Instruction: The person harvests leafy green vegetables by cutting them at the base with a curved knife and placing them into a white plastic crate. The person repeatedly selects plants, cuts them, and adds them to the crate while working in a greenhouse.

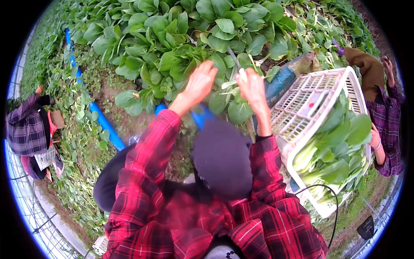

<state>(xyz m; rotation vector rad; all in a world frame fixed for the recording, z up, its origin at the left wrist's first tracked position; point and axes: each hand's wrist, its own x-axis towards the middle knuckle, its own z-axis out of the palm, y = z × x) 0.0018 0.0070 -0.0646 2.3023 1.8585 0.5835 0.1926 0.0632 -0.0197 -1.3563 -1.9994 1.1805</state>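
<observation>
My left hand (199,82) reaches palm down over a leafy pak choi plant (181,63). Its fingers are extended beside the leaves; nothing shows in its grasp, though the palm side is hidden. To its right, my right hand (253,89) is closed around the white handle of what looks like a knife (235,58), whose narrow grey blade points forward among the leaves. Loose pale stalks (229,84) lie just left of that hand. Broad leaves (240,111) spread below it.
A white plastic crate (307,97) of cut greens (330,155) leans at right, by a blue sack (281,82). One person (385,129) touches the crate's far side; another (27,126) works at left. A blue hose (106,121) crosses the ground.
</observation>
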